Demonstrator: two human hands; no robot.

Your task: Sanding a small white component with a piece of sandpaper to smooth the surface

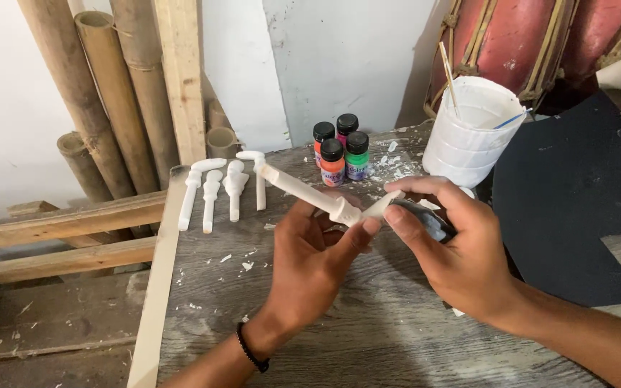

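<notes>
- Working over the grey, paint-flecked wooden plank table (pixel 368 338), I had bare boards in front of my wrists, and its pale left edge strip (pixel 154 287) ran down just beside my left forearm.
- To my right a dark sheet of black abrasive paper (pixel 576 208) covered the table, close by my right hand.
- Behind the table stood thick bamboo poles (pixel 102 86) and a pale wooden plank (pixel 181 72) against the white wall.
- At the far edge stood a white plastic bucket (pixel 468 136) with a thin wooden stick (pixel 448 72) leaning in it; what else it held I could not tell.
- Beside it stood four small paint bottles with black caps (pixel 341 152), orange, green and pink-red, all shut.
- Four white carved pieces (pixel 224 188) lay in a row near the table's far left corner, well apart from my hands.
- My left hand (pixel 310 266) was closed around the long white carved rod (pixel 310 192), thumb and fingers pinching it near its lower end, the rest slanting up and left above the table.
- My right hand (pixel 447 251) gripped a small dark piece of abrasive paper (pixel 425 217), with fingertips pressed against the rod's tip.
</notes>
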